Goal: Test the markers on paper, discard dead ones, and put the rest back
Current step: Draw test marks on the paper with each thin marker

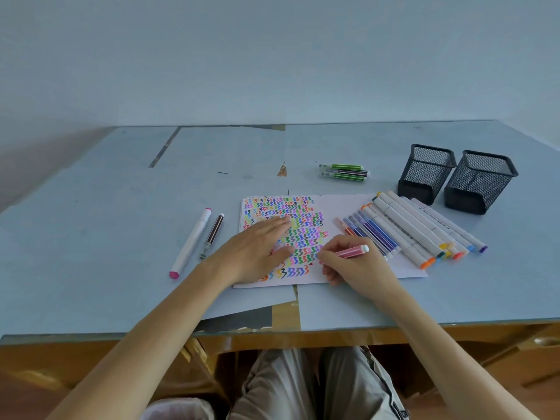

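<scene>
Our blue worktop (91,237) carries scribbled paper (342,207), two mesh cups (425,174), three green markers (345,172) behind, two markers (200,237) at left.

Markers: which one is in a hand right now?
The pink striped marker, gripped by the right hand over the paper. All others lie loose on the table.
</scene>
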